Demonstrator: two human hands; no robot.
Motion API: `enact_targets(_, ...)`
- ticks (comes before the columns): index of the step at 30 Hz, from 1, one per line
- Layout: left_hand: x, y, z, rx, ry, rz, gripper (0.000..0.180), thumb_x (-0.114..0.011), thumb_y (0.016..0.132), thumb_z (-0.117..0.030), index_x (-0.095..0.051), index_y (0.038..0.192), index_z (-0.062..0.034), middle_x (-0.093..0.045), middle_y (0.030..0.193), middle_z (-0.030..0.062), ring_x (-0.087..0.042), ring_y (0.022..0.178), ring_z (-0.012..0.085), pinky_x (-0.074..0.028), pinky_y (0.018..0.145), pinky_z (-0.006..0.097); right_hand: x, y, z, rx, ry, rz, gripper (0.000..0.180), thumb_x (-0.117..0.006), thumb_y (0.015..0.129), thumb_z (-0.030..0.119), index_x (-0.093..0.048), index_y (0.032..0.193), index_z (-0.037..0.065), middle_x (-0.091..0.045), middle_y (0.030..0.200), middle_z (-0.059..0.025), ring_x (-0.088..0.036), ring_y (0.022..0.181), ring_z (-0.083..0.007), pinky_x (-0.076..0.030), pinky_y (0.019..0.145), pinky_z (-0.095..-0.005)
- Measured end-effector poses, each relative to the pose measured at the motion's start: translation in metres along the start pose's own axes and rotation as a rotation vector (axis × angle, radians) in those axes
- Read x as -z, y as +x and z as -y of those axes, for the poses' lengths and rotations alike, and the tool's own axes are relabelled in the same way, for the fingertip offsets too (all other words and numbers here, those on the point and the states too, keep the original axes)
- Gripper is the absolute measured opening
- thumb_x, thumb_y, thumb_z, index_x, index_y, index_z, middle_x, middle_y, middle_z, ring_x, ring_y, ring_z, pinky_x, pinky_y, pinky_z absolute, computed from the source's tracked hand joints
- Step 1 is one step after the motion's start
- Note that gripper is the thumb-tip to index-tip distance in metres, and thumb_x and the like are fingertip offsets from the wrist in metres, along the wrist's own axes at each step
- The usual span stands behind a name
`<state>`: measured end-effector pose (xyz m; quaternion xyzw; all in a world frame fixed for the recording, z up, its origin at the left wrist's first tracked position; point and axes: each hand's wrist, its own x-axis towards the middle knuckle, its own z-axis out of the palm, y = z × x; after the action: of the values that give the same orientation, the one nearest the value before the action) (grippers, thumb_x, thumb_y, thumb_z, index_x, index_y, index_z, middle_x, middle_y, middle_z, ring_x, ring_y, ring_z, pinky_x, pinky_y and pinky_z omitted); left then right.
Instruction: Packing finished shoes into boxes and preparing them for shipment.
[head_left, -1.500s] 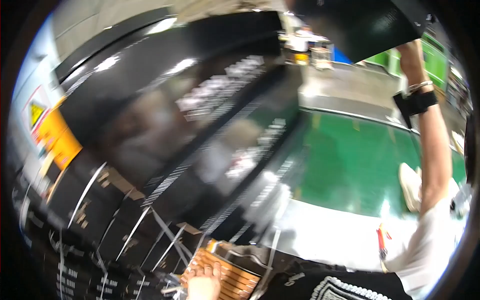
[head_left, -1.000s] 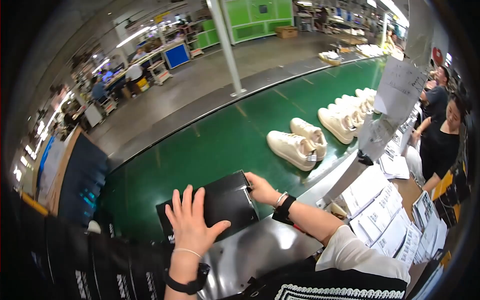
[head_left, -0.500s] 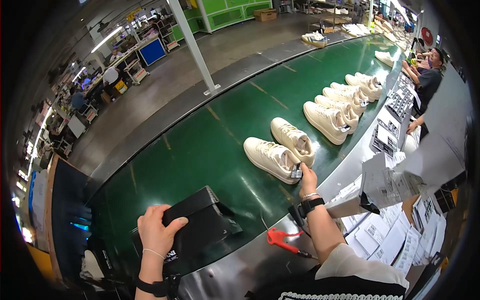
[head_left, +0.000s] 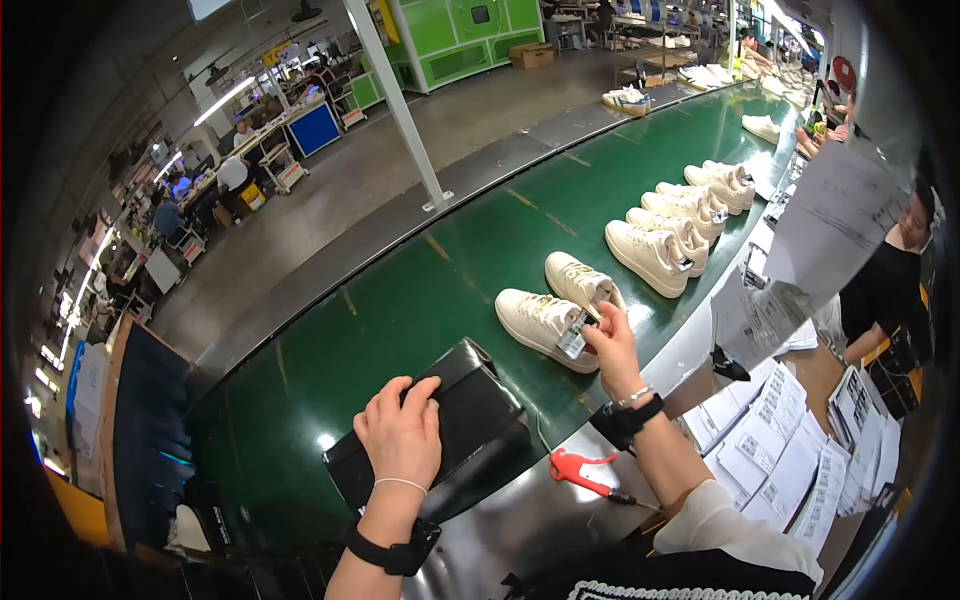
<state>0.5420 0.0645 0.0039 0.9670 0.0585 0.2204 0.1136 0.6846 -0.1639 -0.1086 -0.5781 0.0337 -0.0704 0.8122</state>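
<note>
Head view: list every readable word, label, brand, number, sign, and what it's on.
No text is clear enough to quote.
Tag in the right hand's fingers: fine print, too small.
Black box: scrap of white print at near edge, too little showing.
Label sheets on the counter: print, too small.
Hanging sheet: faint marks, too blurred.

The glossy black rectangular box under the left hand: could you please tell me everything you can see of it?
The glossy black rectangular box, apparently cardboard, lies slantwise on the smooth green conveyor belt, near the shiny silver metal ledge. Its broad face is upward, with light catching some edges. The bare left hand rests on top, hiding part of it. Whether the box is fully closed, I cannot tell.
</note>
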Motion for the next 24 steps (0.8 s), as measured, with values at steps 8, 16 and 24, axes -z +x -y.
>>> enact_targets(8,0.022,-0.035,0.005,0.078,-0.412,-0.074,0.025,-0.061,0.08,-0.034,-0.066,0.094,-0.014,-0.053,0.117,0.0063,-0.042,0.114,0.0239,-0.018,0.098,0.047,-0.054,-0.121,0.087,0.067,-0.09,0.488,0.019,-0.064,0.077,0.001,-0.056,0.094,0.003,-0.054,0.08,0.0033,-0.049,0.066,-0.0036,-0.039,0.058,-0.016)
enact_targets(16,0.028,-0.059,0.001,-0.028,-0.439,0.025,0.019,-0.071,0.069,-0.03,-0.064,0.07,-0.0133,-0.057,0.102,-0.0022,-0.04,0.116,0.0245,-0.007,0.099,0.058,-0.062,-0.14,0.103,0.041,-0.381,0.607,0.014,-0.068,0.075,0.011,-0.06,0.082,0.002,-0.054,0.067,-0.0014,-0.051,0.061,-0.0076,-0.042,0.055,-0.0213)
enact_targets(24,0.025,-0.067,-0.002,-0.066,-0.308,0.032,0.021,-0.068,0.07,-0.03,-0.059,0.061,-0.0128,-0.056,0.101,-0.0027,-0.04,0.115,0.0244,-0.008,0.098,0.059,-0.059,-0.113,0.099,0.343,-0.778,0.715,0.024,-0.068,0.071,0.03,-0.066,0.075,0.006,-0.059,0.07,-0.0087,-0.059,0.063,-0.0217,-0.046,0.059,-0.0325)
